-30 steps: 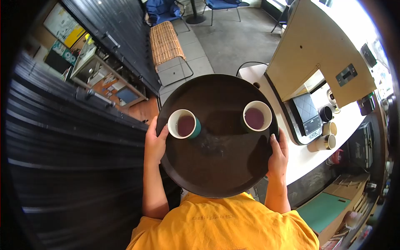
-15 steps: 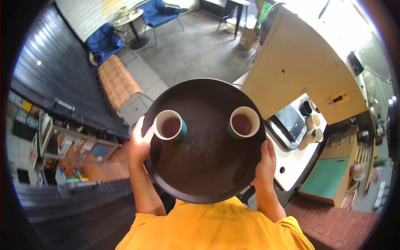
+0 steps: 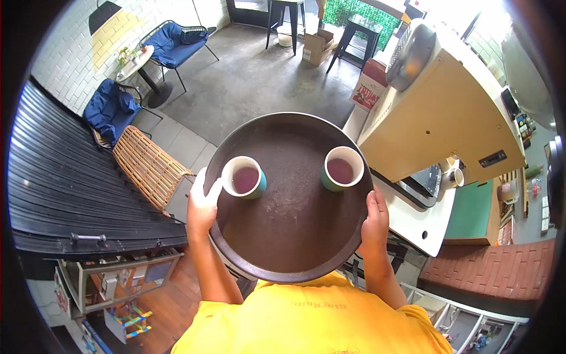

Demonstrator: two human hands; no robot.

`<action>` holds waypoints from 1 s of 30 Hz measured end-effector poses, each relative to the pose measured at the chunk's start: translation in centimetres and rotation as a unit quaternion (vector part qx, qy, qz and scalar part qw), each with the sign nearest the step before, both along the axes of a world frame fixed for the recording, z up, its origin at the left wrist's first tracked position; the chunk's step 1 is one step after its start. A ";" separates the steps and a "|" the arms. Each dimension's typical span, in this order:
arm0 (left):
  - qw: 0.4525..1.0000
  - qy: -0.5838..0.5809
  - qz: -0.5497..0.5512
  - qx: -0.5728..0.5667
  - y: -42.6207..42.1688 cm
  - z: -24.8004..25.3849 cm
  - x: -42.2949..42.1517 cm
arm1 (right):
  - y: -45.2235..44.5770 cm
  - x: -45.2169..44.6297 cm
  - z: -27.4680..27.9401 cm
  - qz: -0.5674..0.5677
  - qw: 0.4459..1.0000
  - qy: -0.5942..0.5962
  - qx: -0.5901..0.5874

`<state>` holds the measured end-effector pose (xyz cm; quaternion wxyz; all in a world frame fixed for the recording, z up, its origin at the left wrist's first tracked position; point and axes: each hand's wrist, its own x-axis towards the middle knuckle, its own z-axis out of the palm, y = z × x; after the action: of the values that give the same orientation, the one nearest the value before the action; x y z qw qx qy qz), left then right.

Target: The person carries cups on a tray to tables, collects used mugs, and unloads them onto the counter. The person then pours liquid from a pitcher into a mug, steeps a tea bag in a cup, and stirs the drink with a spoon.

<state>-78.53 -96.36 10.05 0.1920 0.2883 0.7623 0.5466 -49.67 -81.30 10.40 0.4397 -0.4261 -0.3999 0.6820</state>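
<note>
A round dark tray is held level in front of the yellow shirt. My left hand grips its left rim, thumb on top near a cup. On the opposite rim my right hand is closed, fingers partly hidden under the tray. Two upright paper cups stand on the tray, each holding dark purplish liquid: the left cup close to my left thumb, the right cup toward the upper right rim.
A wicker bench and blue chairs stand at the left. At the right are a white counter with a tall beige machine. Stools and a cardboard box are ahead.
The view has turned to the right; the bench and chairs have shifted left and stools have come into view. Both hands still hold the tray, with the cups on it.
</note>
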 end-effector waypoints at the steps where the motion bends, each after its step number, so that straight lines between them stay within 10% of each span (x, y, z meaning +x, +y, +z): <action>1: 1.000 0.024 0.011 -0.003 0.3 -0.5 -1.0 | 0.5 -1.1 -0.1 0.006 1.000 -0.001 0.024; 15: 0.998 0.022 -0.007 0.055 4.6 -5.1 -17.2 | 8.2 -16.9 -1.2 0.014 0.999 0.022 0.038; 30: 0.777 -0.595 -0.104 0.176 11.0 -4.0 -37.1 | 12.5 -35.3 -5.7 -0.096 0.995 -0.007 0.036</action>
<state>-115.60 -85.36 6.10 0.6091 0.0122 0.3524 0.7104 -85.01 -68.79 4.68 0.5150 -0.4512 -0.3848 0.6190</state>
